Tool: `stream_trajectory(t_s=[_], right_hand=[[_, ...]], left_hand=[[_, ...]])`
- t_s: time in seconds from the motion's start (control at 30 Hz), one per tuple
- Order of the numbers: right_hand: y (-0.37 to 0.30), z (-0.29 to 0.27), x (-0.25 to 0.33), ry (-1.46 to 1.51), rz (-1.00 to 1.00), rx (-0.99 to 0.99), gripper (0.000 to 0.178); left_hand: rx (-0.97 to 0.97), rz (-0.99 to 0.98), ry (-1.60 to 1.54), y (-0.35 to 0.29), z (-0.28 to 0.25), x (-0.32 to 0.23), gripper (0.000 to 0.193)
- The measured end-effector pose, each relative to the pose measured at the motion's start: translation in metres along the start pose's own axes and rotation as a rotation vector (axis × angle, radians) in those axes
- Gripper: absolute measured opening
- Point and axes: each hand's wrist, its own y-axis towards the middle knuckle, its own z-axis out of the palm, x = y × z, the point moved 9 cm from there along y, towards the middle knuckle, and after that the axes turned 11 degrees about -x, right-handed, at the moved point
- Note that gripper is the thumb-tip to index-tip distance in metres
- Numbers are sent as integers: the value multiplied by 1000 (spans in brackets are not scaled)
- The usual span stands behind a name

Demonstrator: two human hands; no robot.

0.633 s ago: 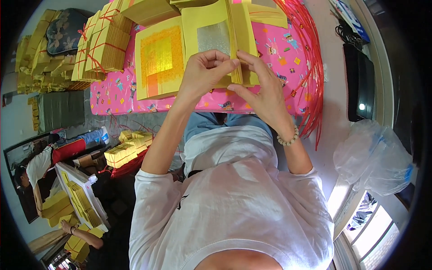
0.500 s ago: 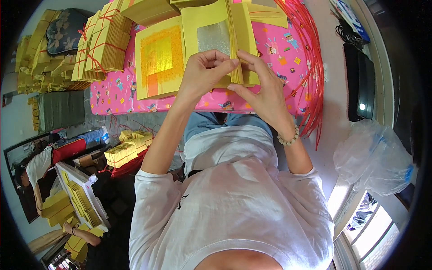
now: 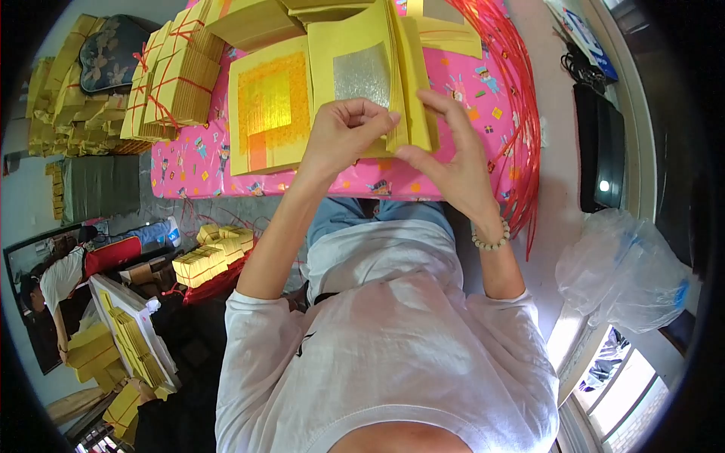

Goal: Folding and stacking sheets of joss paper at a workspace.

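A stack of yellow paper sheets (image 3: 340, 87) with a silver foil square (image 3: 361, 74) on the top face stands before me, its right-hand sheets fanned up. My left hand (image 3: 349, 136) is closed in a pinch at the near edge of the fanned sheets, below the foil. Beside their right edge, my right hand (image 3: 461, 158) has thumb and forefinger spread apart, the thumb close to the near corner. A beaded bracelet (image 3: 491, 235) circles my right wrist. Left of my hands lies another yellow paper stack (image 3: 298, 147) bearing an orange-and-gold square.
The pink patterned tablecloth (image 3: 208, 181) covers the table. Red strings (image 3: 525, 136) hang over its right side. Tied yellow bundles (image 3: 181, 87) stand at the left. More bundles (image 3: 208, 264) sit lower left, near co-workers handling yellow paper. A clear plastic bag (image 3: 627, 268) is at right.
My right hand has moved slightly right and nearer, and its thumb and forefinger are wider apart. The right-hand sheets are fanned further from the stack. My left hand stays at the near edge.
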Motion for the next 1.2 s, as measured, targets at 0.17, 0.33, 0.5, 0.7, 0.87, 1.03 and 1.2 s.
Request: stream_trajectory(t_s=[0.17, 0.33, 0.5, 0.7, 0.87, 1.03, 1.2], right_hand=[[36, -16, -19, 27, 161, -147, 49], [72, 23, -50, 154, 403, 102, 50], [83, 54, -90, 156, 276, 279, 33], [71, 51, -61, 344, 296, 220, 37], [75, 30, -11, 546, 195, 92, 31], [90, 15, 14, 516, -23, -45, 29], [83, 22, -7, 442, -19, -17, 26]], left_hand=[[-10, 60, -28, 0, -1, 0, 12], [-23, 41, 13, 0, -1, 5, 16], [3, 101, 82, 2, 4, -4, 23], [-331, 393, -1, 8, -57, -37, 38], [-485, 496, 77, 13, -81, -63, 51], [-291, 705, -260, 20, -69, -88, 36], [-314, 689, -214, 22, -67, -69, 35]])
